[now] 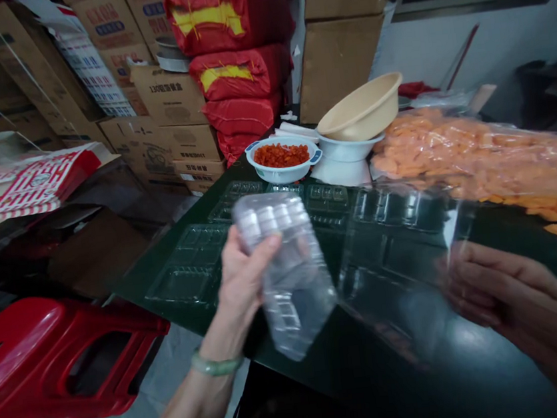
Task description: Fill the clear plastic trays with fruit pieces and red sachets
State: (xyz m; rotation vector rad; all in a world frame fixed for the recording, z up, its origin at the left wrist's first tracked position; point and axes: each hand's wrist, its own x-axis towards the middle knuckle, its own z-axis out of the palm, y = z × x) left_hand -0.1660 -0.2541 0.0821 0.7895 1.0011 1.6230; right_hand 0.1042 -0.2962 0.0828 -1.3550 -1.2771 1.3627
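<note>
My left hand [243, 273] grips a stack of clear plastic compartment trays [288, 271], held tilted above the dark green table [335, 357]. A green bangle sits on that wrist. My right hand [515, 306] is at the lower right, fingers bent round the edge of another clear plastic tray [396, 269] that hangs blurred over the table. Several clear trays [198, 258] lie flat in rows on the table beyond my hands.
A white bowl of chopped red pieces [282, 156] and stacked bowls with a tan one on top [360, 109] stand at the table's far edge. A bag of orange slices [478, 156] lies right. A red stool [49, 359] stands left; cartons and red sacks [234, 60] behind.
</note>
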